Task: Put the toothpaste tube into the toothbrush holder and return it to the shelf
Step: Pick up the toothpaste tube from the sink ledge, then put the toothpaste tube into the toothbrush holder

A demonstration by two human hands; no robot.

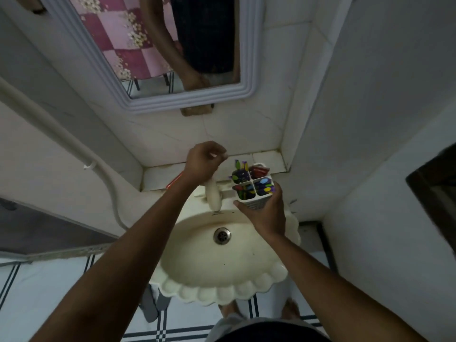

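My right hand (265, 213) grips the white four-compartment toothbrush holder (254, 202) from below, holding it above the right side of the sink, just in front of the tiled shelf (267, 157). Colourful toothbrushes fill three compartments. A red toothpaste tube (259, 171) stands in the far right one. My left hand (204, 161) hovers over the shelf beside the holder with its fingers curled shut, and I see nothing clearly held in it. A thin orange item (174, 180) lies on the shelf, partly hidden under my left forearm.
A cream tap (213, 197) stands between my hands over the scalloped cream sink (222, 293). A framed mirror (187, 102) hangs above the shelf. A white pipe (74, 141) runs down the left wall. A wall corner closes the shelf's right end.
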